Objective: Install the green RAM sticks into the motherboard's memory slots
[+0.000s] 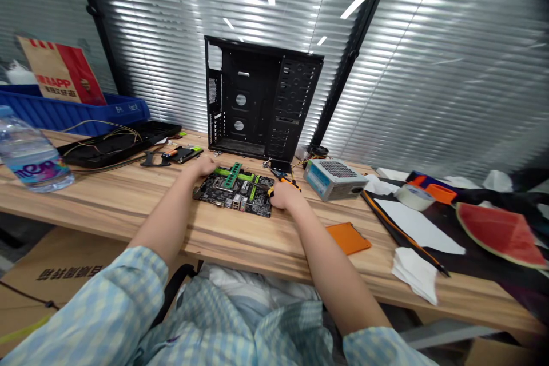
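A black motherboard (253,206) with bright green slots lies flat on the wooden table in front of me. Across its upper left part rests a green memory stick (233,175), tilted relative to the board. My left hand (206,166) is closed at the board's back left corner, its fingertips partly hidden. At the right edge, my right hand (283,195) is closed around a yellow-and-black tool (270,191), mostly covered by the fingers. Just behind that hand shows an orange-and-black handle (294,184); whether it belongs to the same tool is unclear.
Behind the board stands an open black computer case (261,97). A power supply (334,179) and an orange flat drive (348,238) are to the right, with a watermelon slice (500,231) farther out. Left are a water bottle (34,154), blue bin (77,117) and black panel (115,146).
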### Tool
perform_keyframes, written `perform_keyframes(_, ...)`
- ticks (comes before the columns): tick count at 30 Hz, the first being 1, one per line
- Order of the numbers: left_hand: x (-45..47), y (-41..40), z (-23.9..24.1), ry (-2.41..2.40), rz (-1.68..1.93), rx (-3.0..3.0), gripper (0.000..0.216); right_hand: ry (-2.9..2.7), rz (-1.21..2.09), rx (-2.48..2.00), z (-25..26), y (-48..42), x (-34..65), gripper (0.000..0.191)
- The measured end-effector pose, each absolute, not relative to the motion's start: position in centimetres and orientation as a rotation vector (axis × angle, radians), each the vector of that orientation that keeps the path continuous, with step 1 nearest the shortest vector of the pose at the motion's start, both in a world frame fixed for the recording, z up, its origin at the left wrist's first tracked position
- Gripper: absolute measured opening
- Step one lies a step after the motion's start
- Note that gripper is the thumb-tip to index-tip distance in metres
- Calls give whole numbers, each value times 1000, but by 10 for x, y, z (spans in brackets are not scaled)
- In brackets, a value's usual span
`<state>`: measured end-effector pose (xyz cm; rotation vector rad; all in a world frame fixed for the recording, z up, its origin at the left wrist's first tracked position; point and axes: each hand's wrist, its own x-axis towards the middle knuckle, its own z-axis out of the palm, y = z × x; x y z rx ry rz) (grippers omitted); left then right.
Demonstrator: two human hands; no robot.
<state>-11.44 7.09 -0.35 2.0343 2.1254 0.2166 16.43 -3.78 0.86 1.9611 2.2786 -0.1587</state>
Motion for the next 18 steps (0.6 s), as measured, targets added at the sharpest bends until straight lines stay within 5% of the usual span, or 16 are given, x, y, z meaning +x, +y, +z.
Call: perform_keyframes(18,-102,59,8,2198,-66,2269,44,2285,-144,1944,6,-36,165,43)
